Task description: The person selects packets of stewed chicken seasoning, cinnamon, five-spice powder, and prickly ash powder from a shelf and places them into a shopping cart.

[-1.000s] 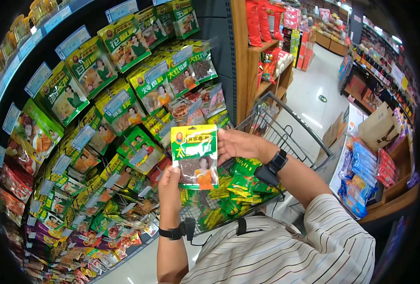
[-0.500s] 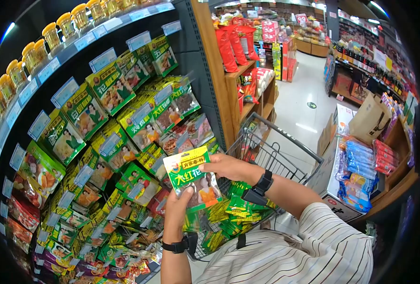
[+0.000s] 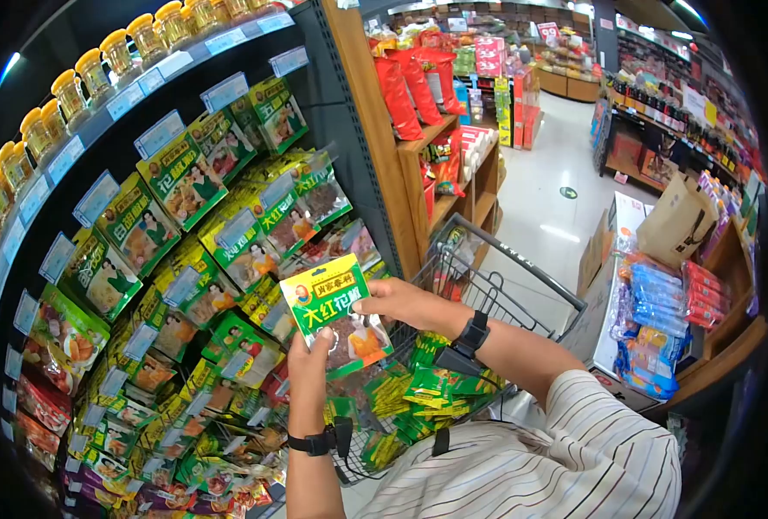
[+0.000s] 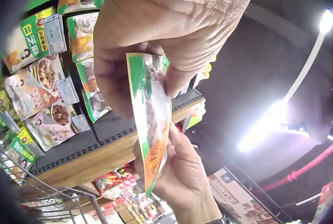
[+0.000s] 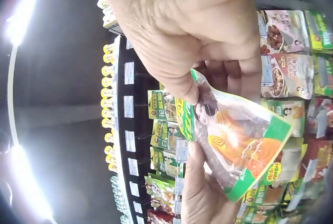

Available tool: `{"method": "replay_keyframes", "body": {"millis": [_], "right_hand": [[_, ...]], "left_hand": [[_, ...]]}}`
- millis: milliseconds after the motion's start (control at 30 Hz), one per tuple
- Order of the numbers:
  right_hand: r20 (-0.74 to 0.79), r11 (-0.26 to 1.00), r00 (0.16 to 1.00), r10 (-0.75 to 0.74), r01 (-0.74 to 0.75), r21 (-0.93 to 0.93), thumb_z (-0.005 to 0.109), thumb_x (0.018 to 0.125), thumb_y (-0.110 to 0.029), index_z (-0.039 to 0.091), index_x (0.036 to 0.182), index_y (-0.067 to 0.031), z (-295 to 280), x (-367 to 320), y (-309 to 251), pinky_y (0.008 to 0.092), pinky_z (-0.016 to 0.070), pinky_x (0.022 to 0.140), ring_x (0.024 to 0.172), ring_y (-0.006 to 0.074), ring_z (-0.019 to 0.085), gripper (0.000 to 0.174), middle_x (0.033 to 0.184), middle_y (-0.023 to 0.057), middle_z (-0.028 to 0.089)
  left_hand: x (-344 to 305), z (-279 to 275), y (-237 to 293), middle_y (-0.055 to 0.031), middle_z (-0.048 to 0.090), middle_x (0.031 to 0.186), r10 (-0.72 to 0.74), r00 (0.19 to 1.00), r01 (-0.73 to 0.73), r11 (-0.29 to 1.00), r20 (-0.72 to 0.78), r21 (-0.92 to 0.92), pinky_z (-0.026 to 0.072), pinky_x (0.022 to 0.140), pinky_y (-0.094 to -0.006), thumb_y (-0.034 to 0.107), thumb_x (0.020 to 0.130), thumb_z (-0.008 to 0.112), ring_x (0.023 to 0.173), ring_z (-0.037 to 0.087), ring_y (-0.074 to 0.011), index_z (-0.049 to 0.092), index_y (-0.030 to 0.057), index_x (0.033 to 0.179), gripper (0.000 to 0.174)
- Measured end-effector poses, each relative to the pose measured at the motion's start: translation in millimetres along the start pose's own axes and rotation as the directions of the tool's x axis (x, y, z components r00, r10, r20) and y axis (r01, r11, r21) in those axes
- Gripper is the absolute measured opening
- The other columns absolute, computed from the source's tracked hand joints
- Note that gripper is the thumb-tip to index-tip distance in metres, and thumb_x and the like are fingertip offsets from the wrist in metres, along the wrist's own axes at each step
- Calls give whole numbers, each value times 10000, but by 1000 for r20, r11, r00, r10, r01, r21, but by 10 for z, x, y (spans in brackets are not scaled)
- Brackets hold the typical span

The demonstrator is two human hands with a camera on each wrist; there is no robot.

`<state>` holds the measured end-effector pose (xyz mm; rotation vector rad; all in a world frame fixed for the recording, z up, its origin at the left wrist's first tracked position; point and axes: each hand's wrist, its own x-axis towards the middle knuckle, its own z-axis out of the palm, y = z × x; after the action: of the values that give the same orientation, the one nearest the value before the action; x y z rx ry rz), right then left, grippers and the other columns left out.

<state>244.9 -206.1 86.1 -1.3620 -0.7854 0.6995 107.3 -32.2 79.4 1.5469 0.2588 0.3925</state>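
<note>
A green and yellow spice packet point(image 3: 334, 313) with a dark filling is held up between both hands, its printed front facing the head camera. The left hand point(image 3: 308, 363) pinches its lower left edge, thumb on the front. At the packet's right edge the right hand point(image 3: 405, 304) grips with the thumb on the front and the other fingers behind. Seen edge-on in the left wrist view, the packet point(image 4: 151, 120) lies between the left hand point(image 4: 161, 26) and the right hand point(image 4: 179, 182). In the right wrist view the packet point(image 5: 237, 135) has its lower part showing below the right thumb.
Hanging packets point(image 3: 180, 186) fill the shelf at the left, under a row of yellow-lidded jars point(image 3: 94, 69). A wire shopping cart point(image 3: 496, 290) with several green packets point(image 3: 436, 389) stands beyond the arms. At the right are a paper bag point(image 3: 676, 221) and blue packs point(image 3: 658, 298).
The packet has tilted and moved slightly left and lower since a second ago, with the right thumb now over its front. The head view has shifted, bringing more of the jars into sight.
</note>
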Motion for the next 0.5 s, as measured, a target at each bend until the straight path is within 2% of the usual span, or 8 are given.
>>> {"method": "replay_keyframes", "body": {"millis": [133, 233, 333, 433, 500], "right_hand": [[23, 999, 999, 31, -31, 9, 619, 958, -320, 640, 1168, -124, -154, 94, 18, 209, 338, 569, 705, 22, 430, 287, 859, -82, 553], [39, 999, 999, 21, -22, 29, 622, 956, -310, 641, 1153, -121, -258, 191, 71, 208, 322, 554, 685, 19, 419, 273, 849, -82, 557], [39, 999, 999, 1, -2, 34, 624, 956, -299, 642, 1151, -121, -336, 280, 84, 208, 313, 547, 665, 17, 412, 265, 848, -82, 574], [41, 1000, 999, 11, -12, 22, 622, 957, -292, 642, 1165, -123, -419, 349, 68, 210, 314, 546, 663, 17, 419, 269, 861, -81, 595], [47, 1000, 999, 23, -24, 17, 621, 957, -289, 639, 1179, -124, -459, 389, 47, 213, 317, 546, 664, 18, 425, 277, 867, -81, 603]], "left_hand": [[114, 115, 6, -45, 631, 1148, 18, 1000, -19, 999, -23, -29, 433, 919, -301, 239, 951, 622, 1020, 566, -127, 569, 8, 1236, 371], [229, 199, -41, -50, 625, 1168, 85, 995, -88, 994, -47, -70, 424, 933, -303, 232, 956, 613, 1041, 561, -132, 563, 6, 1255, 378], [317, 232, 0, -56, 616, 1193, 62, 998, -63, 996, -10, -56, 414, 953, -309, 229, 962, 605, 1073, 553, -142, 556, 6, 1273, 386], [434, 277, 16, -51, 618, 1190, 77, 996, -77, 997, -40, 13, 416, 950, -311, 233, 963, 603, 1070, 554, -141, 559, 14, 1272, 381], [517, 278, -17, -32, 621, 1168, 78, 996, -79, 997, -36, -17, 420, 924, -297, 245, 962, 610, 1033, 550, -126, 562, 25, 1270, 382]]}}
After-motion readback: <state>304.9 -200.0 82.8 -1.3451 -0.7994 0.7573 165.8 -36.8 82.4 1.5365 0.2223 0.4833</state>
